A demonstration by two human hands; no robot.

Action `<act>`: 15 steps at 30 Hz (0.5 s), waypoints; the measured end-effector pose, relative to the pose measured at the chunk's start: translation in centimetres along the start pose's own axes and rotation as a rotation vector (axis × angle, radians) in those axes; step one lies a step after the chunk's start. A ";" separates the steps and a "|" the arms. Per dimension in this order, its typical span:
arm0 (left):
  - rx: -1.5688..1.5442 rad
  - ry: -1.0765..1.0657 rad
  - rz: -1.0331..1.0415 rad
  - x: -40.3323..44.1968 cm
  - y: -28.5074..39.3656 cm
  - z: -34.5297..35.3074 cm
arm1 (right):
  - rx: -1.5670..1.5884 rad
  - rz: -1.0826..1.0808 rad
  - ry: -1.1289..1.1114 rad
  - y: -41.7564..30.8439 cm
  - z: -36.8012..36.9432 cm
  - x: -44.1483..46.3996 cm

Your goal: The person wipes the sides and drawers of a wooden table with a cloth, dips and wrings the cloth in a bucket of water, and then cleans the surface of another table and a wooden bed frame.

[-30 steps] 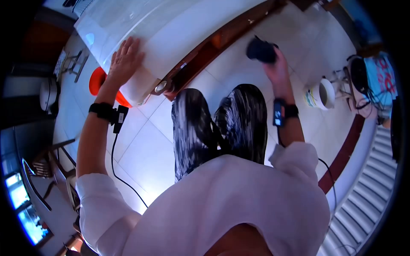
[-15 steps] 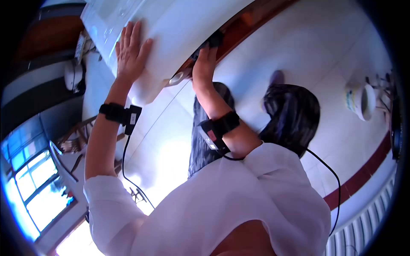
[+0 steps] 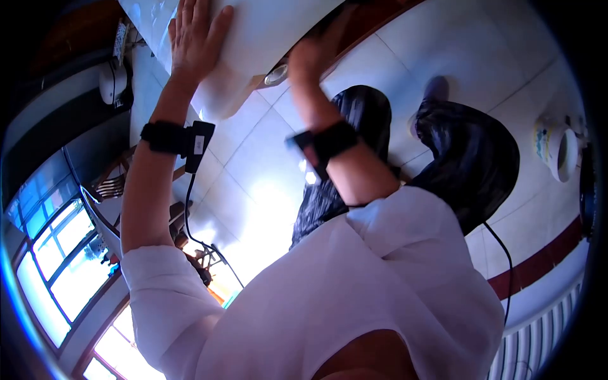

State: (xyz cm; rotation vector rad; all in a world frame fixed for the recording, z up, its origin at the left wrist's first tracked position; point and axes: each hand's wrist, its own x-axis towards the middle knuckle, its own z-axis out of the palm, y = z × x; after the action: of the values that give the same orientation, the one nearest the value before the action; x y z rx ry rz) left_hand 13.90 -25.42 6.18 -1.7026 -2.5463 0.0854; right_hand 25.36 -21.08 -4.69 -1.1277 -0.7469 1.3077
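My left hand (image 3: 195, 41) lies flat, fingers stretched out, on the white-covered table (image 3: 259, 31) near its corner. My right hand (image 3: 310, 58) is by the table's edge, at a dark reddish-brown drawer-like opening (image 3: 377, 26) below the tabletop. Motion smears its fingers, and their tips fade into the dark gap, so whether they hold anything is not visible. A pale ring-shaped item (image 3: 277, 75) sits at the near end of the opening, left of that hand. Black straps with small boxes are on both forearms.
My legs (image 3: 468, 158) in dark patterned trousers are below the table's edge, over a tiled floor (image 3: 247, 158). A white bucket-like container (image 3: 560, 152) stands at the right. A white radiator (image 3: 538, 335) is at lower right, and bright windows (image 3: 69, 266) are at left.
The view has shifted, so the table and both hands sit higher in the picture. My right hand, earlier sharp against a dark item in the opening, is now blurred. My left hand stays flat.
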 end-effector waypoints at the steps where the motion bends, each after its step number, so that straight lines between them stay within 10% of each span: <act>1: 0.002 -0.010 -0.004 -0.1 -0.2 0.1 | -0.158 -0.130 -0.237 2.5 -1.3 -3.2; 6: -0.014 0.008 -0.019 0.0 -0.3 0.1 | -0.218 -0.160 -0.484 3.8 -4.6 -9.7; 11: -0.029 0.029 -0.017 0.2 -0.2 0.3 | 0.166 0.834 -0.452 1.1 -7.4 -7.9; 15: -0.080 0.039 -0.009 0.5 0.0 0.3 | 0.102 0.619 -0.337 2.1 -1.8 -12.5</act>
State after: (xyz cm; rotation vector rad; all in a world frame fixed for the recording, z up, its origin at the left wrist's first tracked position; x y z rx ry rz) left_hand 13.68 -24.92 5.93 -1.7014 -2.5621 -0.0509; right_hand 24.23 -33.84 -5.11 -1.1096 -0.5771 2.0711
